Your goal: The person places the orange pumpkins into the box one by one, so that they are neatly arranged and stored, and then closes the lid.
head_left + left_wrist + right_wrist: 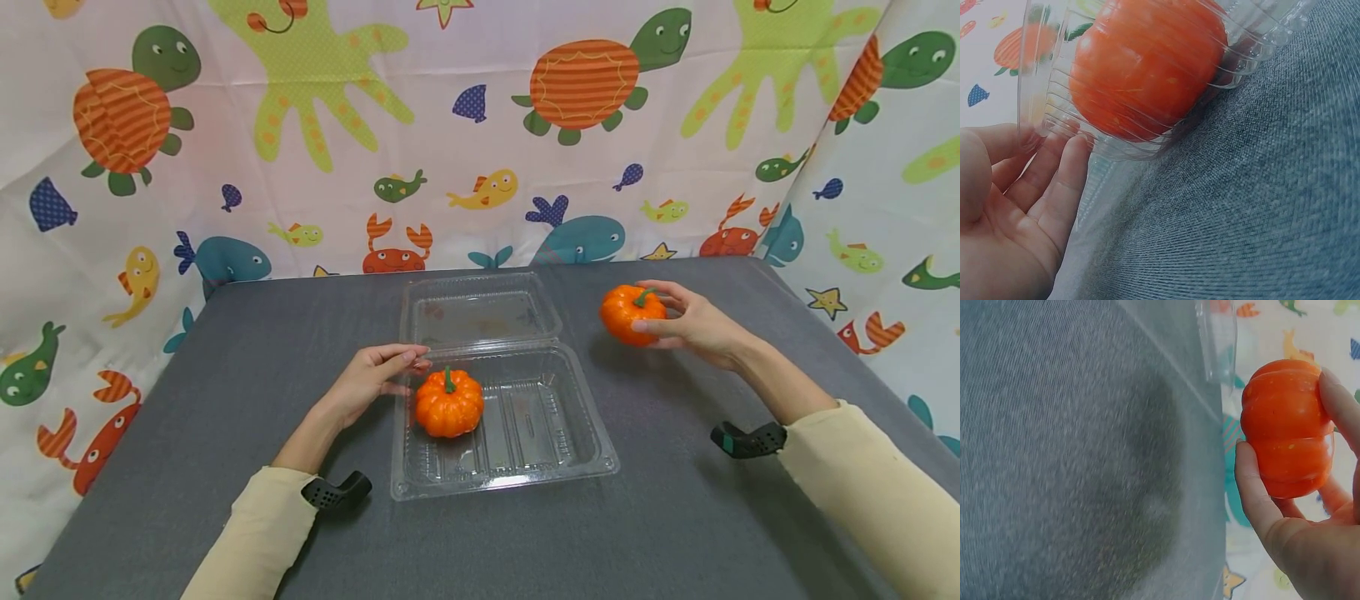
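Note:
A clear plastic clamshell container [517,481] lies with its lid folded back on the grey table. Inside its left part sits a small glossy orange pumpkin [449,405] with a green stem, seen through the ribbed wall in the left wrist view. My left hand [372,379] pinches the container's rim at the rear left corner, thumb and fingertips meeting there. To the right of the container, my right hand [693,323] holds a second small orange pumpkin [627,315] above the table, its shadow below. In the right wrist view, thumb and fingers grip this pumpkin [1286,431] from opposite sides.
The container's lid [480,312] lies flat behind the base, near the table's back edge. A white curtain [450,158] printed with sea animals hangs behind the grey table [660,517] and along its sides. Black wrist bands [746,440] stick out below both cream sleeves.

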Demonstrator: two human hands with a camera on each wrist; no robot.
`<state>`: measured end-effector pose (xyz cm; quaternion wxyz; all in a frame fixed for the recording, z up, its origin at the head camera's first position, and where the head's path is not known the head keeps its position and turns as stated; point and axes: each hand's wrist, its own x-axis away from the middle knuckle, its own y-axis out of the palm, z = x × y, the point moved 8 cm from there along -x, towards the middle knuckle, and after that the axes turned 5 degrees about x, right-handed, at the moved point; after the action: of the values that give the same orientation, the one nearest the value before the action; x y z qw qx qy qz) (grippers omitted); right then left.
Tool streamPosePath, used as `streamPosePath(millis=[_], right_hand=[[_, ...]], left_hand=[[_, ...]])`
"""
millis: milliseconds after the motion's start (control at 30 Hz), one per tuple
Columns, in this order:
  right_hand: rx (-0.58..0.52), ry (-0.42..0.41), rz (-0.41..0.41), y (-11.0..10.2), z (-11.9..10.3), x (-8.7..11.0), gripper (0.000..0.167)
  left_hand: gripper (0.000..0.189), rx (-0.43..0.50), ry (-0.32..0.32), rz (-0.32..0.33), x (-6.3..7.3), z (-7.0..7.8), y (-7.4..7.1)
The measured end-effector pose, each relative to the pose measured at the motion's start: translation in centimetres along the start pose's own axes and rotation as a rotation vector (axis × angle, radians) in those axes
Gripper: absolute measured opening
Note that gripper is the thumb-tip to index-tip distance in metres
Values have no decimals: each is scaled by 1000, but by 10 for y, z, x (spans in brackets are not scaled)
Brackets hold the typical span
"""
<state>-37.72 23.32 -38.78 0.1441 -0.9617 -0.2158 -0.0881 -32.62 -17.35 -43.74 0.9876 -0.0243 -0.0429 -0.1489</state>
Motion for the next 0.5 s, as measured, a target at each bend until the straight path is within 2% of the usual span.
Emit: streamPosePath(millis=[500], right_hand=[[56, -89, -42, 39, -29, -1, 67]], left_hand=[[43, 5, 15, -5, 1, 1, 0]])
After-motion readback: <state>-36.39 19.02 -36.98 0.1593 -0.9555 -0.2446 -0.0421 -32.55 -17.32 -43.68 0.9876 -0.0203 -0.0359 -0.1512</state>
